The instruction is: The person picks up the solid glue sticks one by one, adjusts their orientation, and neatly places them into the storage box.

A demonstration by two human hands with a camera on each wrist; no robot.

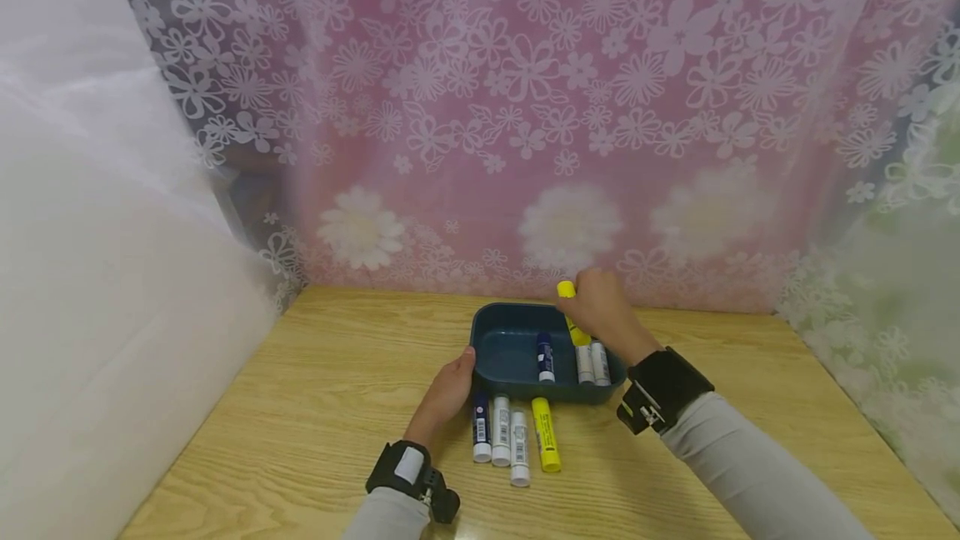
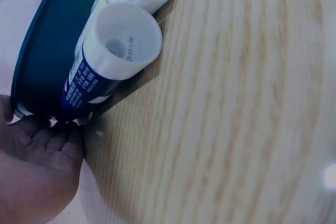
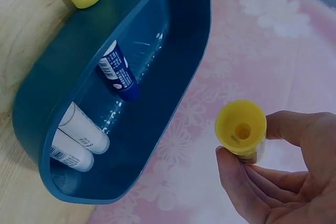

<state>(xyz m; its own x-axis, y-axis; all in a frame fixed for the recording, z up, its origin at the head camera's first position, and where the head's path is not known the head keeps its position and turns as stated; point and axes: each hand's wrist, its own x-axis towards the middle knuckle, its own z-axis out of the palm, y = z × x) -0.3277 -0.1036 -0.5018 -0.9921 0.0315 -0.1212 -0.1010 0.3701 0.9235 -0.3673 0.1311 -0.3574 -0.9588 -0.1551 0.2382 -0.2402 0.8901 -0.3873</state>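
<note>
My right hand [image 1: 609, 315] pinches a yellow glue stick [image 3: 240, 127] between thumb and fingers, raised above the right part of a dark teal plastic tray [image 1: 504, 350]. My left hand [image 1: 448, 390] grips the tray's left end, with the thumb at the wall and the fingers curled at its lower edge. Inside the tray lie a dark blue glue stick [image 3: 118, 72] and two white glue sticks [image 3: 84, 129]. On the table before the tray, a dark blue glue stick [image 2: 92, 80], two white glue sticks [image 1: 501, 432] and another yellow glue stick [image 1: 547, 436] lie side by side.
The wood-grain table [image 1: 300, 407] reaches back to a pink flowered curtain [image 1: 480, 148] close behind the tray. A white sheet [image 1: 112, 232] hangs along the left side. More flowered sheeting [image 1: 892, 273] borders the right.
</note>
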